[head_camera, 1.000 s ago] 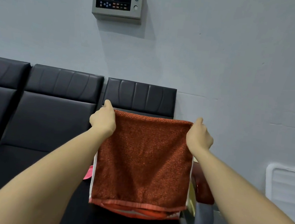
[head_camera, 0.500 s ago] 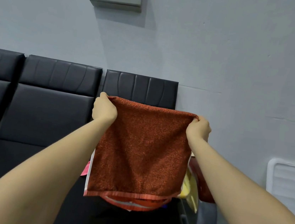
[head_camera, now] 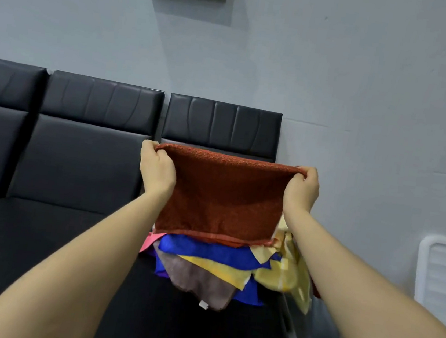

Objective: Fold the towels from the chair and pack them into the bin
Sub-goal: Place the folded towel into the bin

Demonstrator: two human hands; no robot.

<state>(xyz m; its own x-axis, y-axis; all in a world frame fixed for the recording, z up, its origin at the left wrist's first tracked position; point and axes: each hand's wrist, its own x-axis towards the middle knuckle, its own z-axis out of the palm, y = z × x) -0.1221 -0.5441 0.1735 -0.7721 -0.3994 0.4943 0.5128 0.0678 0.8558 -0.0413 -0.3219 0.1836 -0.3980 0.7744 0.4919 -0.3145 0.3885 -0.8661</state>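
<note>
The left hand (head_camera: 157, 172) curls its fingers around one top corner of the rust-red towel (head_camera: 222, 197), held above the pile of towels (head_camera: 220, 269) on the black chair (head_camera: 81, 165); the right hand (head_camera: 302, 191) pinches the other corner.

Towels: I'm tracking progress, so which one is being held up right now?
The rust-red terry towel, gripped at its top corners by both hands; the blue, yellow, grey-brown and pink ones lie heaped on the black chair seat.
</note>
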